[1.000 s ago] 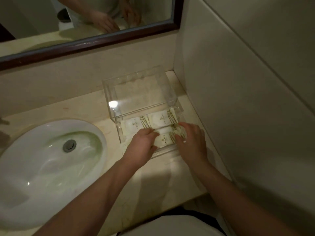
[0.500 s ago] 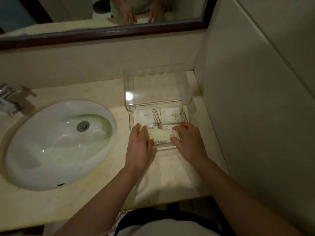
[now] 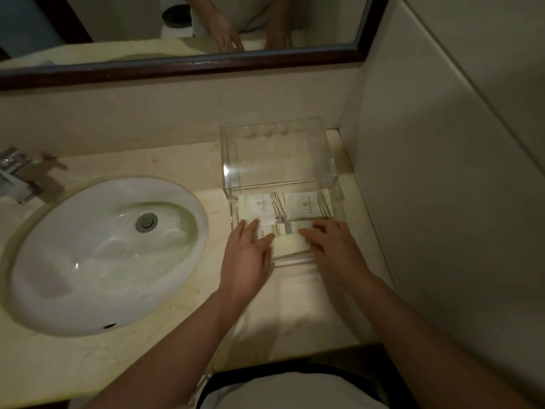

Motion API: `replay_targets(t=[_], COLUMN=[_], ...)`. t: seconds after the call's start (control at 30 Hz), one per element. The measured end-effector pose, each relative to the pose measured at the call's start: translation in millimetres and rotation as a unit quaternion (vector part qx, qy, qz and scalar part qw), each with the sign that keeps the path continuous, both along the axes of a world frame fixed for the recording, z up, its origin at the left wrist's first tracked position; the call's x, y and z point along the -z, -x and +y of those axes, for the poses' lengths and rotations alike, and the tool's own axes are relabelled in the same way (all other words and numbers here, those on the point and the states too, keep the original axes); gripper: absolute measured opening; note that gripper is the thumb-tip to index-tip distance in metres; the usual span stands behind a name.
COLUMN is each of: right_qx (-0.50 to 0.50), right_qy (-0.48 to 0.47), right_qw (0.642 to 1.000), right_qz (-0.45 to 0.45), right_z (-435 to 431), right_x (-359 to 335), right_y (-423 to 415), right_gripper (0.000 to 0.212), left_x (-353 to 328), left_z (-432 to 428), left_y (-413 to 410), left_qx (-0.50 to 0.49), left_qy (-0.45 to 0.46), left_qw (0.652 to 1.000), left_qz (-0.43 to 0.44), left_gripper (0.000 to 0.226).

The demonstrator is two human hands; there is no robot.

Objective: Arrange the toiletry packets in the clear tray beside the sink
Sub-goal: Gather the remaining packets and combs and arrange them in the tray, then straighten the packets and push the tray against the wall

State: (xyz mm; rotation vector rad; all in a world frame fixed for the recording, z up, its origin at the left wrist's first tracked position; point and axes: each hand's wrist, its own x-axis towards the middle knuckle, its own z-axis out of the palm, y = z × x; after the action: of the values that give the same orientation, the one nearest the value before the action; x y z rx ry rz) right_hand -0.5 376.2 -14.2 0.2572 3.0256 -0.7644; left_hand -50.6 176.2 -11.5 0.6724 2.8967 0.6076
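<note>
Two bare hands rest at the near end of a clear acrylic tray point(image 3: 233, 214) that stands on the cream marble worktop point(image 3: 182, 160) at about three o'clock from the white oval sink point(image 3: 97, 255). The left hand point(image 3: 246, 255) lies flat with its fingers point(image 3: 250, 228) spread loosely, tips on the near-left toiletry packet point(image 3: 272, 230). The right hand point(image 3: 333, 249) sits palm down at the tray's near-right corner, fingers point(image 3: 308, 231) bent slightly and pressing on the packets there; neither hand is clenched around anything, and whether a packet is pinched under the right palm cannot be told. Between the two hands a pale folded packet point(image 3: 290, 246) lies along the tray's near edge. At the tray's twelve o'clock side two white packets with gold striping lie flat side by side, the far-left packet point(image 3: 259, 205) and the far-right packet point(image 3: 308, 203), touching at the middle. Behind them a raised clear acrylic cover point(image 3: 277, 149) stands over the rear part of the tray, its walls catching a small glare. A chrome tap point(image 3: 14, 172) sits at ten o'clock from the sink, whose round drain plug point(image 3: 146, 222) is closed. A dark-framed mirror point(image 3: 188, 66) runs along the wall above the worktop.
</note>
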Motion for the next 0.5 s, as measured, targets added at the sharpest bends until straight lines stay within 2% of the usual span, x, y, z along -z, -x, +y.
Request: replay_targets(t=[0.3, 0.4, 0.5], right_qx=[0.038, 0.041, 0.045], right_qy=[0.01, 0.0, 0.006], right_qw=[0.999, 0.998, 0.998], right_qz=[0.03, 0.042, 0.036], right_z=[-3.9, -4.6, -4.5], right_x=[-0.3, 1.6, 4.0], right_y=[-2.4, -1.8, 0.9], right_gripper=[0.03, 0.028, 0.028], left_x=[6.4, 6.7, 5.8], left_z=[-5.0, -6.6, -5.8], left_y=[-1.4, -1.1, 1.0], left_qx=[-0.003, 0.027, 0.01], left_qy=[-0.066, -0.058, -0.058], left_qw=[0.997, 0.996, 0.996], left_qz=[0.043, 0.056, 0.066], left_gripper=[0.03, 0.029, 0.029])
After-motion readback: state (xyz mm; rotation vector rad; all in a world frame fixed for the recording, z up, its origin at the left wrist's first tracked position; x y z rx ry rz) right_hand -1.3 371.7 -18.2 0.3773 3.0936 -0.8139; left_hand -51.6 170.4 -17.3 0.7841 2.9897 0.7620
